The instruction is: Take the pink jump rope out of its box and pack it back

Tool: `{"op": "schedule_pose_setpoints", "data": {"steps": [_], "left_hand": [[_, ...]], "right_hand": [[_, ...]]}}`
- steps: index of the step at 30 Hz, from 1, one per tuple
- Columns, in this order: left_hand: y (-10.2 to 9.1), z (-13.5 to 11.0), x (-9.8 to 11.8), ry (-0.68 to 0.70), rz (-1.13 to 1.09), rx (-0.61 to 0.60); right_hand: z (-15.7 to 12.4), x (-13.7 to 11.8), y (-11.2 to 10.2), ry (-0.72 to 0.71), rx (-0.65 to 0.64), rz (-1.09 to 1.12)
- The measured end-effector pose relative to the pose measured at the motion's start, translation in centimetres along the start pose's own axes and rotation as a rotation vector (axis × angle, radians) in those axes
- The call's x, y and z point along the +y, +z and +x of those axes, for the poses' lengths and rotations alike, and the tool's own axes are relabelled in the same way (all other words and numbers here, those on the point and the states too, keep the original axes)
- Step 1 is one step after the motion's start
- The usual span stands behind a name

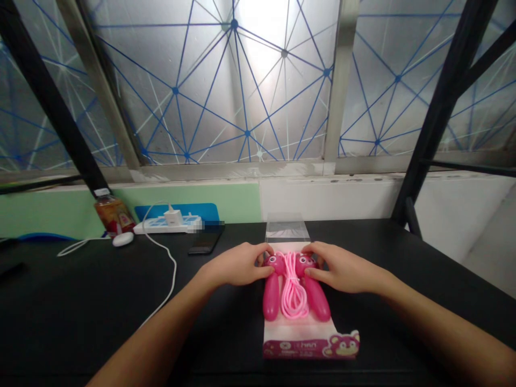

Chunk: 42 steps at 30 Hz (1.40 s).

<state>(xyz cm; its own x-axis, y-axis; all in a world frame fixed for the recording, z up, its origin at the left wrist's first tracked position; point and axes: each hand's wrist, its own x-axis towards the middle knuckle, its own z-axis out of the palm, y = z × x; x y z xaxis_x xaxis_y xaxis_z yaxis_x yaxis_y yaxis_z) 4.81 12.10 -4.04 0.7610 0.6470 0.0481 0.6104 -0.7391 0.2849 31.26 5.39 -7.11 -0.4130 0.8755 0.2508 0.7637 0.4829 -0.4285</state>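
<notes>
A pink jump rope (294,301) lies on a pale card tray (298,330) with a printed cartoon-bear front flap. Its cord is coiled and tied between two dark pink handles with animal-face tops. My left hand (244,264) grips the top of the left handle (272,295), thumb in front and fingers behind. On the other side, my right hand (342,267) pinches the top of the right handle (318,298) in the same way. Beyond the tray, a clear plastic sleeve (287,226) lies at the back of the desk.
On the black desk (100,312), a phone (206,240) lies left of the tray. Further left are a white power strip (155,224) with a plugged-in charger, a trailing white cable (174,269), a small white case (123,239) and a drink bottle (114,212). Black frame posts flank the window.
</notes>
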Motion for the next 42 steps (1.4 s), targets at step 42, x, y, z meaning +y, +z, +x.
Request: {"op": "schedule_pose_setpoints", "data": {"steps": [42], "left_hand": [[1.4,3.2,-3.1,0.044,0.023,0.333]], "right_hand": [[-0.5,-4.8,0.7,-0.412,-0.212,-0.426]]}}
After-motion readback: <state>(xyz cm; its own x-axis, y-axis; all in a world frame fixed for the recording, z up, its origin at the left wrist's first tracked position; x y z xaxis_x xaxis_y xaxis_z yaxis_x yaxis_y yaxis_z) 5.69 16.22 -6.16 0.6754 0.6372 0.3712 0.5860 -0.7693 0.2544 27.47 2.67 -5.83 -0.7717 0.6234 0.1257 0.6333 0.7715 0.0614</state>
